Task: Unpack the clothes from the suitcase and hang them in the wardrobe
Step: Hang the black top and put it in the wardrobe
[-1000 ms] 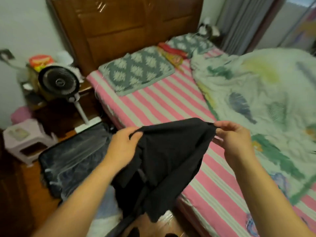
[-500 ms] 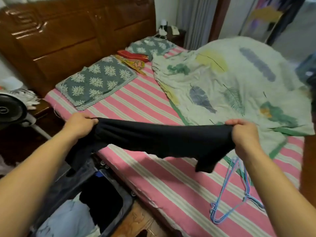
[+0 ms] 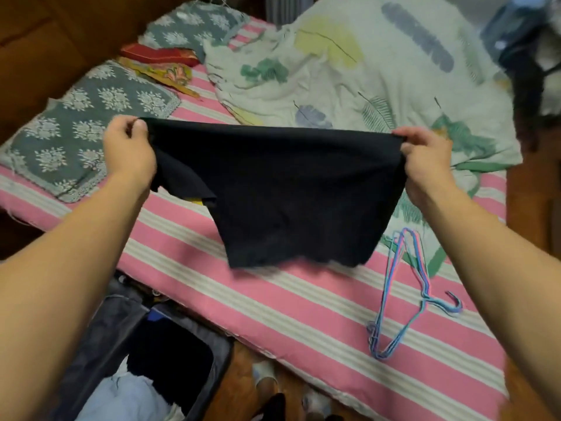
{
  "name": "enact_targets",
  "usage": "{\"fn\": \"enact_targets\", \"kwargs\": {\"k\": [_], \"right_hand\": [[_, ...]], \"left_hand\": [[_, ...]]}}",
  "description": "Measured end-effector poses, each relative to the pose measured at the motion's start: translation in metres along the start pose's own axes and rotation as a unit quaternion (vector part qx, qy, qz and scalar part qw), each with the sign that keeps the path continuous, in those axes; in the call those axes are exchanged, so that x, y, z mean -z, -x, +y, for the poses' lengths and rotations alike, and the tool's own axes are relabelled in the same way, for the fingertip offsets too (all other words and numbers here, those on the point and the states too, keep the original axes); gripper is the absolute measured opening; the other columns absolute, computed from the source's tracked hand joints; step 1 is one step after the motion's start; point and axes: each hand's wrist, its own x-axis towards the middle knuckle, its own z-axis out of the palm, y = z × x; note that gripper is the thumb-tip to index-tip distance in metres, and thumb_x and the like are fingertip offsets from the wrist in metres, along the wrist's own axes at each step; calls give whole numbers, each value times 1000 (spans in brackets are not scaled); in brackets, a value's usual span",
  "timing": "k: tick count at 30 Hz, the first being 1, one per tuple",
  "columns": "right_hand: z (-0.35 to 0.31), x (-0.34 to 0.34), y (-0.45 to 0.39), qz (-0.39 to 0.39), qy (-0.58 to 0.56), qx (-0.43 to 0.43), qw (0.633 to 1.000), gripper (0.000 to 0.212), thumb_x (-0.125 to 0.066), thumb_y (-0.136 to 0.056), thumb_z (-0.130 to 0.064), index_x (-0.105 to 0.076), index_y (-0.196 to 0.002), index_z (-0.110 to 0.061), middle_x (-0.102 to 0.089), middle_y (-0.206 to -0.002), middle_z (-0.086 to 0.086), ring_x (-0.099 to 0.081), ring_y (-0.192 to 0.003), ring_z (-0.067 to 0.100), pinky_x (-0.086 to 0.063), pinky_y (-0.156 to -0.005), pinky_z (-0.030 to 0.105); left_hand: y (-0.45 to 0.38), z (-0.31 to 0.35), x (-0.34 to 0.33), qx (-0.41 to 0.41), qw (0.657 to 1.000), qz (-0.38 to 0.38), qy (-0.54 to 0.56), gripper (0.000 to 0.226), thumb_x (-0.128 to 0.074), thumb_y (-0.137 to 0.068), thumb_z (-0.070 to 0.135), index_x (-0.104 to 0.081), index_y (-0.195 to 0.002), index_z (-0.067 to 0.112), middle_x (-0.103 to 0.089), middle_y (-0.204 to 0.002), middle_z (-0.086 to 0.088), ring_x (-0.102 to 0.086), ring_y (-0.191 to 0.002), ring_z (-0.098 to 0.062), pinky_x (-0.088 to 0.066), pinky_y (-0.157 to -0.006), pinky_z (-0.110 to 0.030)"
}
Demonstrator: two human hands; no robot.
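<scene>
A black garment [image 3: 282, 189] hangs spread out above the pink striped bed [image 3: 273, 305]. My left hand [image 3: 129, 150] pinches its upper left corner and my right hand [image 3: 425, 165] grips its upper right corner, stretching the top edge taut. A bundle of blue and pink wire hangers [image 3: 403, 296] lies on the bed at the right, below my right hand. The open dark suitcase [image 3: 115, 338] stands on the floor at the lower left, with black and pale blue clothes [image 3: 130, 396] inside.
Two grey patterned pillows [image 3: 88, 117] lie at the head of the bed by the brown headboard [image 3: 39, 50]. A pale leaf-print quilt [image 3: 349, 74] is bunched across the far right of the bed. Wooden floor and slippers [image 3: 267, 381] show below.
My hands have lifted the black garment and spread it wider, so it now hangs flat. The view has swung right and down, bringing the hangers and the suitcase contents into sight.
</scene>
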Motion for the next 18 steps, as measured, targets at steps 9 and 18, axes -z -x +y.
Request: {"fn": "enact_targets", "kwargs": {"k": [9,18], "right_hand": [[129,56,83,-100,293,-52,949,44,-51,-87,19,-75,-86,-18,-73,-97,9,-66,-84,-8,-42,-76,5],[284,109,178,-344,553,-358,669,32,-43,-100,-16,-67,-118,-5,-65,-125,16,-61,-116,31,-39,-67,27]], "left_hand": [[76,-135,23,-84,948,-175,-253,16,-42,-103,19,-55,-98,13,-59,-89,-19,-60,-84,-41,-41,-68,-43],[185,-233,-43,88,661,-563,-488,49,-47,-93,33,-50,-142,25,-53,-142,-13,-49,-132,-32,-40,-110,-39]]}}
